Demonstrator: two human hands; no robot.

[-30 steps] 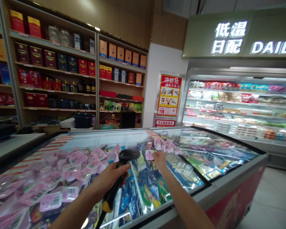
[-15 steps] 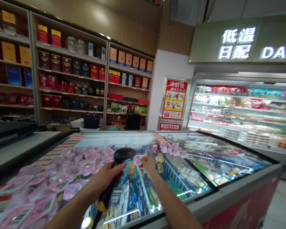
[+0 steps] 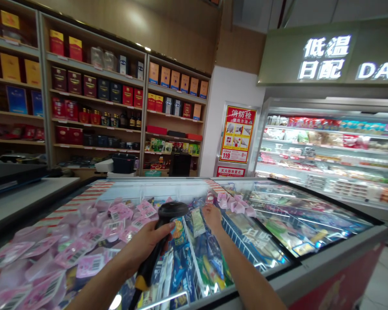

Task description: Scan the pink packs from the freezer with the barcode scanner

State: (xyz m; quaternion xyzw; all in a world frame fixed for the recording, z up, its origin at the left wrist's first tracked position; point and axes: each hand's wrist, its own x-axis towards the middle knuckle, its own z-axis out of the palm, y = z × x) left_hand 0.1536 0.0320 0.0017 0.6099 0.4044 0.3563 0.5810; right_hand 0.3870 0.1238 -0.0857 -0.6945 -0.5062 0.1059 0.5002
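- Right of the barcode scanner [image 3: 153, 254], the right hand [image 3: 212, 217] has shifted farther from the scanner's head; the pink cup label at its fingertips half a second ago no longer shows.
- Pink-labelled cups lie in a large cluster [image 3: 111, 228] left of the scanner and a smaller cluster [image 3: 236, 203] to its right; the work looks partway through, though which cups are done and which are left cannot be told.
- That smaller cluster sits just beside the right hand, whose fingers curl inward; whether they grip a cup, I cannot tell.
- Left hand [image 3: 144, 245] wraps firmly around the scanner's handle.
- Below the scanner, blue packets [image 3: 181, 262] show in the chest freezer [image 3: 323, 262].
- Beyond the scanner, rightward, hangs a red fire-hydrant poster [image 3: 238, 134].
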